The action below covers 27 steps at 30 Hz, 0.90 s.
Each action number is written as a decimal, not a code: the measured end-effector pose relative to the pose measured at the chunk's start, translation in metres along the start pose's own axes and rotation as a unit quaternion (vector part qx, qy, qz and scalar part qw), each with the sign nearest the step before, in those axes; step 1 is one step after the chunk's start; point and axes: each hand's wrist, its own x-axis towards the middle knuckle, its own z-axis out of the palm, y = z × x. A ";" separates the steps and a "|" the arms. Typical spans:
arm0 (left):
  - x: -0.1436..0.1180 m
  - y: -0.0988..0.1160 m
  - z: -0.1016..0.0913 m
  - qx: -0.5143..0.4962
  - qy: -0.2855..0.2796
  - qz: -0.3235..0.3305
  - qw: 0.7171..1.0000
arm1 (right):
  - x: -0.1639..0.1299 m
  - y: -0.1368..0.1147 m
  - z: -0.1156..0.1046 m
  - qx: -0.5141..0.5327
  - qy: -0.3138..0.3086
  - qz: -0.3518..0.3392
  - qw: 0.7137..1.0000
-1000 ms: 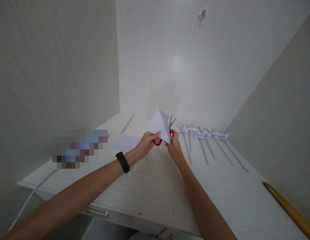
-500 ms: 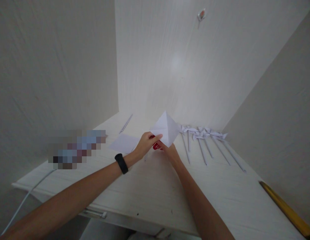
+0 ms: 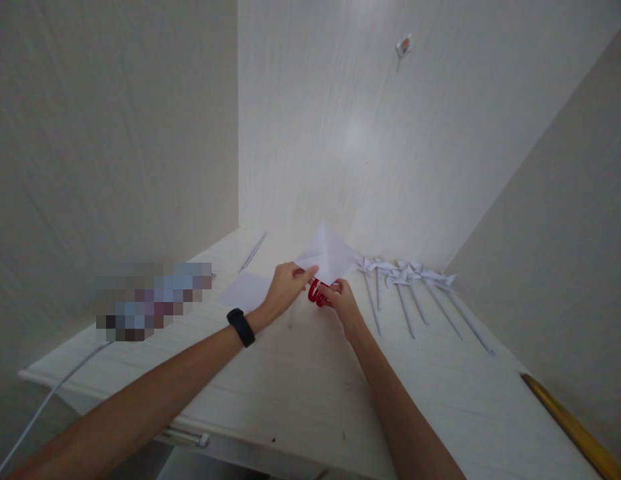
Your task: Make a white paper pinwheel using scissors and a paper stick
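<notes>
A creased square sheet of white paper (image 3: 326, 252) is held up over the table, one corner pointing to the back wall. My left hand (image 3: 285, 287) pinches its near left edge, the thumb lying on top. Just under the near corner, my right hand (image 3: 344, 303) has its fingers closed on the red looped handles of a pair of scissors (image 3: 317, 293). The blades cannot be made out, and part of the red handle runs close to my left fingers. Left of my left hand lies another white paper sheet (image 3: 245, 291), partly covered by it.
Several paper pinwheels (image 3: 403, 275) on rolled-paper sticks lie in a row at the right. A thin paper stick (image 3: 253, 252) rests at the back left. A blurred-out item (image 3: 157, 300) with a white cable (image 3: 55, 393) is at left. A yellow bar (image 3: 565, 420) lies along the right edge.
My right hand has come out from beneath the paper to its right, and more of the red handles shows. The paper has shifted slightly left; the view has tilted a little.
</notes>
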 end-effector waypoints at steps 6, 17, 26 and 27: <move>0.018 -0.007 -0.019 -0.064 0.054 0.015 0.996 | -0.003 -0.014 -0.011 0.112 0.002 0.071 0.991; 0.025 -0.014 -0.038 -0.007 0.156 0.042 0.987 | -0.030 -0.027 0.012 0.112 -0.212 0.051 0.970; 0.022 -0.002 -0.038 -0.078 0.147 0.051 0.985 | -0.039 -0.024 0.010 0.022 -0.315 -0.041 0.948; 0.021 0.000 -0.038 -0.089 0.138 0.050 0.985 | -0.040 -0.022 0.010 0.020 -0.331 -0.052 0.942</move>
